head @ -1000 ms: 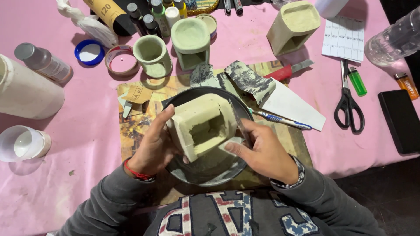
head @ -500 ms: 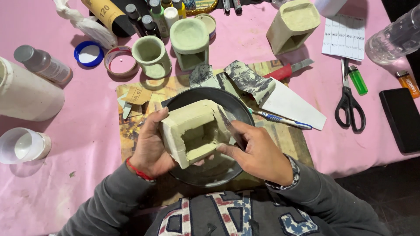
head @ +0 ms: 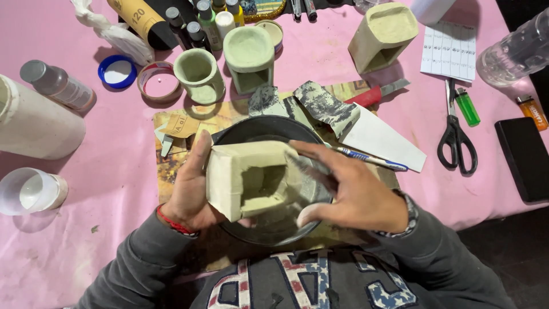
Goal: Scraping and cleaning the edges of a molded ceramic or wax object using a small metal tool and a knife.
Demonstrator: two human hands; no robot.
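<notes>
My left hand point(head: 191, 194) grips a pale greenish square clay block point(head: 251, 180) by its left side. The block is tilted, and its hollow opening faces me. It hangs over a dark round bowl point(head: 257, 129) that stands on a printed board. My right hand point(head: 354, 194) is at the block's right side with its fingers stretched toward it. They press what looks like a small dark piece of sandpaper point(head: 300, 169) against the block's right edge. The fingers are blurred and dusted white.
Similar clay pieces stand behind: a round cup point(head: 199, 73), a round burner point(head: 249, 57) and a square one point(head: 382, 35). Sandpaper sheets point(head: 329, 106) and a pen point(head: 369, 158) lie by the bowl. Right: scissors point(head: 456, 134), lighters, a black phone point(head: 525, 157). Left: a white container point(head: 34, 123) and a plastic cup point(head: 28, 191).
The block has been turned and tilted, so its hollow now faces me. My right hand has shifted along its right side, and the fingers have stretched out.
</notes>
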